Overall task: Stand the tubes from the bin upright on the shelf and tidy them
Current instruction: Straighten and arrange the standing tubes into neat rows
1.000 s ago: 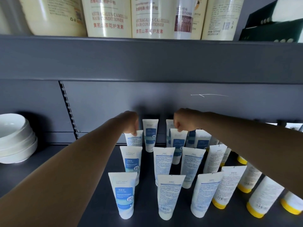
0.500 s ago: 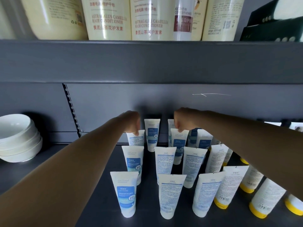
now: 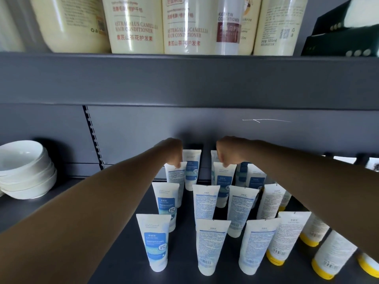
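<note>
Head view: on the grey shelf, both hands' fingers pinch upright tubes near white bowls.

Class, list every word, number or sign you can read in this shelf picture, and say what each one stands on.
"ASTRAGALUS CAMELLIA HAIR CONDITIONER": cream bottle on the upper shelf, and again on its neighbour.
"KERATIN CONDITIONER": slim white bottle.
"500ml": right cream bottle.
"控": round badge on the front left tube.
Red Chinese lines on the bottles, all small print and the barcodes: too blurred to read.
</note>
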Motion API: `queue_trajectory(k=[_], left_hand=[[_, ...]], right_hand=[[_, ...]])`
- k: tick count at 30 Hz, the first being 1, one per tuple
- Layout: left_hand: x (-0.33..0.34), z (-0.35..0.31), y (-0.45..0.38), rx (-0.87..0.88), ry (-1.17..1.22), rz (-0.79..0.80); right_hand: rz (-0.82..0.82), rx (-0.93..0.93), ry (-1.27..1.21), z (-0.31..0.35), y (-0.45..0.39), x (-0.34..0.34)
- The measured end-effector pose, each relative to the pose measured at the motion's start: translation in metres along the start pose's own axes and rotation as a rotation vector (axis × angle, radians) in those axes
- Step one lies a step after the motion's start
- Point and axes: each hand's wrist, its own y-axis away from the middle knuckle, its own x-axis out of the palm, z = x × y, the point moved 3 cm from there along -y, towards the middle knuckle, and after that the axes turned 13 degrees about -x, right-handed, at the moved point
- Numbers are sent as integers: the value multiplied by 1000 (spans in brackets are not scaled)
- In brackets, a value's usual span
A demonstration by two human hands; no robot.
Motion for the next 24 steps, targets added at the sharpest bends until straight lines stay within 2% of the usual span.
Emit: queue_trajectory(k=[7,10,13,24], left_hand=[[-1,-5,1,9,21,9],[-6,-5,4,62,66,34],[-9,-1,7,146,55,-8],[0,2,7,336,-235,-172]], right_hand=[[7,-9,7,0,0,0],[-5,-18,35,1,0,-1],[-11,-37,59,3,0,-1],[-16,-46,49,4,3,-1]])
